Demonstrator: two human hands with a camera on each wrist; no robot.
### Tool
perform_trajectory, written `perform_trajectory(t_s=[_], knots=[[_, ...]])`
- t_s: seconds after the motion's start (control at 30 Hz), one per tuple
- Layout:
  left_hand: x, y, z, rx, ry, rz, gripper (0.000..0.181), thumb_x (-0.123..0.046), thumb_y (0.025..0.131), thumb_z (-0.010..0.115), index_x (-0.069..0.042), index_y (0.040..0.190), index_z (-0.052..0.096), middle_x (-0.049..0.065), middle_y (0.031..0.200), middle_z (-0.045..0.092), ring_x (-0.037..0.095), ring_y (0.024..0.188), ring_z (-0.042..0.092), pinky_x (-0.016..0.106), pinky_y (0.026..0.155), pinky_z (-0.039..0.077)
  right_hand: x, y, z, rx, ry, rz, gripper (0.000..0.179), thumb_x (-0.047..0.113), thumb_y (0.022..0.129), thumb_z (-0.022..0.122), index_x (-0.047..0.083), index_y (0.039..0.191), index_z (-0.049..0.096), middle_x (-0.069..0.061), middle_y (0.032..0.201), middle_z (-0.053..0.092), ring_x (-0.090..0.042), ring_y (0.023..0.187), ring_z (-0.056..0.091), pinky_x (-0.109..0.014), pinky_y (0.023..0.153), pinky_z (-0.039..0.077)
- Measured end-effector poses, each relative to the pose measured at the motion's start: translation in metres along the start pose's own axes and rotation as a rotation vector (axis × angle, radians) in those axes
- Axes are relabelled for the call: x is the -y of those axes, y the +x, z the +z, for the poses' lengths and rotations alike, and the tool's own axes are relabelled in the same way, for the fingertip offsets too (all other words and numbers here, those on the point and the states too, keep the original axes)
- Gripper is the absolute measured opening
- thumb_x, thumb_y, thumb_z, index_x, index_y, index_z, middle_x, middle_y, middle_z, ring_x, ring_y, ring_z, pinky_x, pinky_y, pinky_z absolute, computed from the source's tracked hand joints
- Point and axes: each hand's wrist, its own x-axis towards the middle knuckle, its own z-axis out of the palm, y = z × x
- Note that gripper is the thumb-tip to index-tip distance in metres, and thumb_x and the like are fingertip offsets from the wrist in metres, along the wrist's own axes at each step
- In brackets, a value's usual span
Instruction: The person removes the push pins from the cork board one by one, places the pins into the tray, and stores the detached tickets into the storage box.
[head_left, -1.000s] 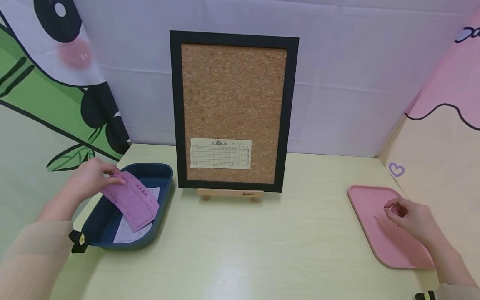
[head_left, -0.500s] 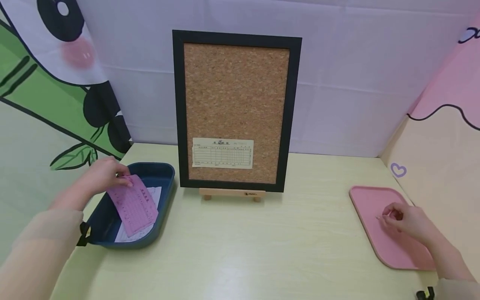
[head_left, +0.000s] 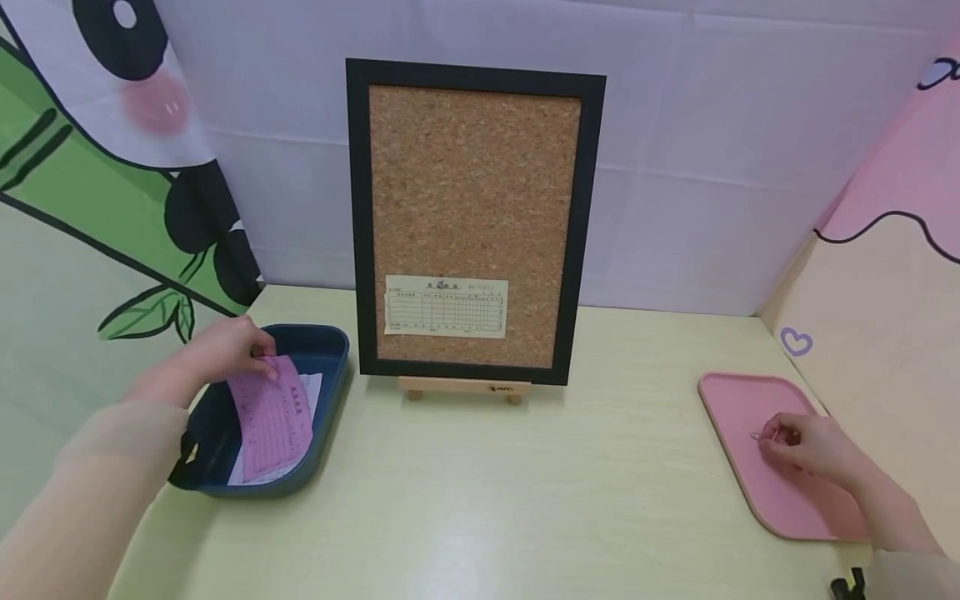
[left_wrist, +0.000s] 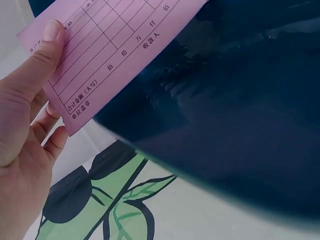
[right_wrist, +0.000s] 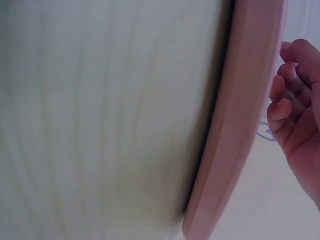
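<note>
Between thumb and fingers, my left hand [head_left: 232, 348] pinches one end of a pink receipt slip [head_left: 273, 417]. The slip slants down into the dark blue tray [head_left: 336, 400], over a white printed sheet [head_left: 315, 385] lying there. In the left wrist view the thumb [left_wrist: 47, 47] presses the slip's printed face, with other fingers behind it. My right hand [head_left: 810, 446] is over the pink tray [head_left: 738, 392] with curled fingers. Its thumb and index tips are right at a tiny shiny thing [head_left: 755, 436]; I cannot tell whether they grip it. The right wrist view hides those tips behind the tray's rim.
A black-framed cork board [head_left: 472, 183] leans on a small wooden easel [head_left: 465, 386] at the table's back. One cream printed form [head_left: 446, 307] is on its lower part. Printed cloth walls [head_left: 675, 233] stand behind and at both sides of the pale table [head_left: 525, 483].
My left hand has moved right and slightly lower, bringing the pink slip down over the white sheet. My right hand's fingertips have come to the tiny shiny thing on the pink tray.
</note>
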Motion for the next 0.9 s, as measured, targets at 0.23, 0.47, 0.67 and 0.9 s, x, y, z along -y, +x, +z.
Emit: perform_trajectory(t_s=[0.23,0.47,0.67,0.9], knots=[[-0.004,0.006,0.002,0.021,-0.023,0.014,0.017,-0.026,0.07,0.082,-0.016,0.076,0.069,-0.007,0.067,0.059,0.012,0.063,0.05,0.029,0.06,0.041,-0.006,0.0,0.002,0.013,0.028,0.021,0.009,0.012,0.081,0.071,0.01,0.082,0.062,0.004,0.067,0.053,-0.002,0.05,0.044,-0.023,0.045,0.041],[-0.004,0.01,0.009,0.021,-0.058,0.035,0.02,-0.028,0.071,0.082,-0.015,0.083,0.072,-0.005,0.075,0.065,0.012,0.067,0.053,0.032,0.066,0.049,-0.011,-0.001,0.001,0.001,0.035,0.019,0.009,0.013,0.082,0.071,0.01,0.084,0.063,0.003,0.069,0.053,-0.002,0.051,0.044,-0.023,0.046,0.042],[-0.005,0.012,0.016,-0.012,-0.012,0.06,0.023,-0.027,0.069,0.083,-0.015,0.085,0.074,-0.005,0.08,0.067,0.016,0.076,0.056,0.041,0.072,0.051,-0.015,0.002,0.002,0.016,0.053,0.028,0.008,0.013,0.084,0.069,0.008,0.086,0.063,0.002,0.071,0.055,-0.003,0.052,0.045,-0.023,0.047,0.043],[-0.014,0.011,0.016,-0.022,-0.047,0.066,0.026,-0.02,0.071,0.082,-0.008,0.092,0.073,0.003,0.087,0.07,0.024,0.083,0.062,0.047,0.078,0.051,-0.013,0.001,-0.001,0.025,0.052,0.031,0.008,0.013,0.085,0.069,0.008,0.089,0.064,0.002,0.072,0.056,-0.003,0.053,0.046,-0.023,0.047,0.042]])
